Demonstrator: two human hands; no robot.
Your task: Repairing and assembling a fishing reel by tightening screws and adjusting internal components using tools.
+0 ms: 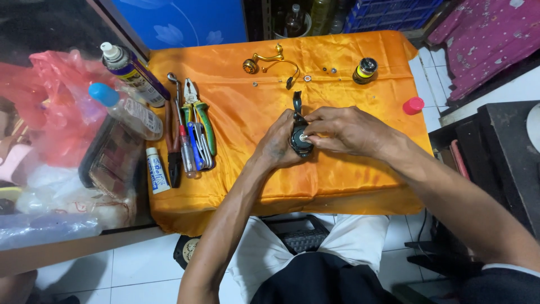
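Right hand (349, 130) pinches a small silver part at the face of the black reel body (300, 138) | left hand (278, 145) wraps around it from the side, gripping | reel sits mid orange cloth (337, 180) | gold handle (264, 62) lies beyond, apart | small bottle (365, 70) upright, far right | pliers (198, 107) and screwdrivers (183, 152) lie left

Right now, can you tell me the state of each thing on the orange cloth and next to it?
Black reel body: held in both hands, partly taken apart.
Left hand: gripping the reel body.
Right hand: fingertips on its round metal part.
Gold handle: detached, lying on the orange cloth.
Small yellow-labelled bottle: upright.
Red cap: off, lying alone.
Pliers: closed, lying flat.
White tube: capped.
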